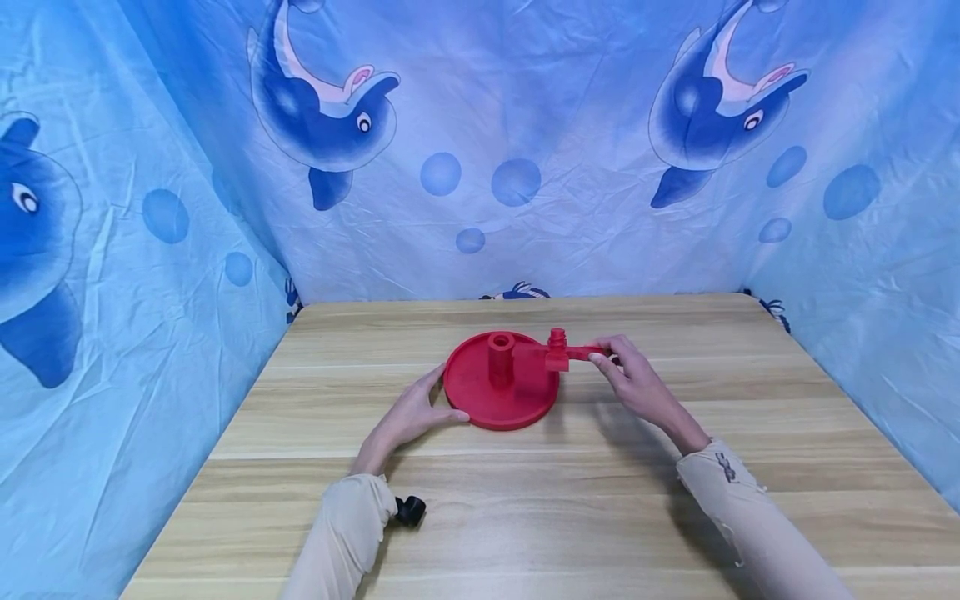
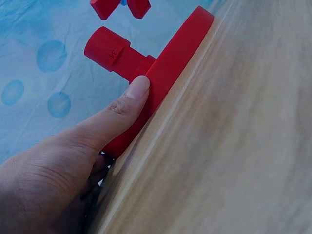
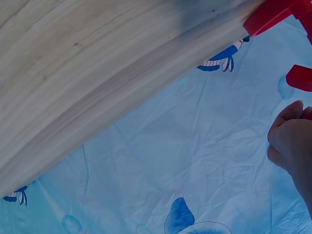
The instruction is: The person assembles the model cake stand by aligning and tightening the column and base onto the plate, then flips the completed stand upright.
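A red round base [image 1: 467, 379] with a raised rim lies on the table. From its middle rises a hollow red post [image 1: 501, 365], marked with a small "34" in the left wrist view. My left hand [image 1: 412, 414] grips the base at its near left edge, the thumb [image 2: 117, 107] pressed on the rim. My right hand [image 1: 633, 379] pinches the right end of a red bar-shaped piece [image 1: 557, 358], raised over the base's right edge. A ridged stub stands up from this piece. In the right wrist view the right hand's fingertips are partly cut off by the frame.
The wooden table [image 1: 480, 517] reaches back to a blue curtain [image 1: 585, 242] printed with dolphins, which also hangs along both sides. A small black object [image 1: 410, 510] sits at the left sleeve's cuff.
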Action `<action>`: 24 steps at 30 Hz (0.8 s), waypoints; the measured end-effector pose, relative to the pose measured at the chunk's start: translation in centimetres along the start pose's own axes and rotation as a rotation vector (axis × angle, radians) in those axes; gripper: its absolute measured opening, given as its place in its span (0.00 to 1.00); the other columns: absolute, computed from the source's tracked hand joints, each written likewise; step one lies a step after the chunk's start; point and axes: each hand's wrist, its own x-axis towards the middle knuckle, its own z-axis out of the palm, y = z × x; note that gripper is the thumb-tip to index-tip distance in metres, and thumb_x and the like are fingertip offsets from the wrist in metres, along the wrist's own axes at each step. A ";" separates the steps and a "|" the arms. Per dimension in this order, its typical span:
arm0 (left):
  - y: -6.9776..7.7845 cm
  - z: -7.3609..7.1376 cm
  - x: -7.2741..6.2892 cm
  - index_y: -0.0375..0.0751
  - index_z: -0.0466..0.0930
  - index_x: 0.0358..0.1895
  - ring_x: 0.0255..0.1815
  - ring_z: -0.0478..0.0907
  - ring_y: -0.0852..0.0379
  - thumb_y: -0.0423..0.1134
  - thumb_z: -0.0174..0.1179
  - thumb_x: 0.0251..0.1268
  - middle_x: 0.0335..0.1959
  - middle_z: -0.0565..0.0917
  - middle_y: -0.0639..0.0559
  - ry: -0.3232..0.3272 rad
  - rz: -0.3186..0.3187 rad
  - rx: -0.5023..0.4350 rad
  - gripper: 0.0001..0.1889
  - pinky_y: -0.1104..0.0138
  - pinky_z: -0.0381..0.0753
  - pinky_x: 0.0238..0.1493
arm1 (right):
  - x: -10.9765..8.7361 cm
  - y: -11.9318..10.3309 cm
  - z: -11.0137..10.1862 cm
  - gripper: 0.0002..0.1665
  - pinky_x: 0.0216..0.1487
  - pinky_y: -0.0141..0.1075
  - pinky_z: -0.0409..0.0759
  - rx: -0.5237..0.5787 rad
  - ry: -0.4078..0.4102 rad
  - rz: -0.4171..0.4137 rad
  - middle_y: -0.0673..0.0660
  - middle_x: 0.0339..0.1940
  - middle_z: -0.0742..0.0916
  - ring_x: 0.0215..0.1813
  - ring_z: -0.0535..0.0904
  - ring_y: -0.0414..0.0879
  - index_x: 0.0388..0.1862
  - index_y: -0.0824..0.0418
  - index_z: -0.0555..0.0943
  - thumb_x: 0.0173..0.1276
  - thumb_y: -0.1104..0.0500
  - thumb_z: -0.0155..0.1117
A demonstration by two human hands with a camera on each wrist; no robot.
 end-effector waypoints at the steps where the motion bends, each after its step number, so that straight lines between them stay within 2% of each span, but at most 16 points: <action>1: 0.0 0.0 0.0 0.46 0.54 0.84 0.81 0.57 0.46 0.64 0.78 0.50 0.81 0.62 0.48 0.000 -0.003 0.001 0.61 0.46 0.61 0.76 | 0.0 -0.1 0.0 0.12 0.49 0.39 0.73 0.004 -0.004 0.008 0.61 0.46 0.81 0.48 0.73 0.51 0.56 0.72 0.80 0.79 0.68 0.58; 12: -0.2 0.2 0.1 0.46 0.54 0.84 0.80 0.57 0.46 0.65 0.78 0.50 0.81 0.62 0.48 0.008 0.003 0.013 0.61 0.45 0.62 0.75 | 0.2 -0.1 0.5 0.12 0.51 0.40 0.74 0.019 -0.006 0.025 0.62 0.47 0.81 0.48 0.74 0.52 0.56 0.72 0.80 0.79 0.66 0.59; 16: -0.2 0.2 0.1 0.47 0.55 0.84 0.80 0.57 0.46 0.65 0.78 0.50 0.81 0.62 0.48 0.008 0.012 0.017 0.61 0.45 0.63 0.75 | 0.2 -0.2 0.6 0.12 0.50 0.37 0.76 0.021 -0.013 0.038 0.62 0.47 0.82 0.47 0.75 0.51 0.55 0.72 0.81 0.80 0.66 0.59; 20: -0.3 0.3 0.2 0.47 0.55 0.84 0.80 0.58 0.46 0.66 0.77 0.50 0.80 0.63 0.48 0.011 0.020 0.017 0.61 0.45 0.63 0.75 | 0.6 -0.5 0.8 0.14 0.44 0.35 0.77 0.071 -0.054 0.094 0.61 0.45 0.83 0.44 0.76 0.57 0.56 0.73 0.81 0.80 0.64 0.59; 24: -0.4 0.3 0.1 0.47 0.54 0.84 0.80 0.58 0.47 0.66 0.78 0.49 0.80 0.63 0.48 0.011 0.010 0.018 0.61 0.45 0.62 0.76 | 1.1 -1.0 0.9 0.18 0.52 0.45 0.81 0.158 -0.110 0.202 0.64 0.46 0.84 0.48 0.78 0.63 0.57 0.74 0.80 0.82 0.60 0.57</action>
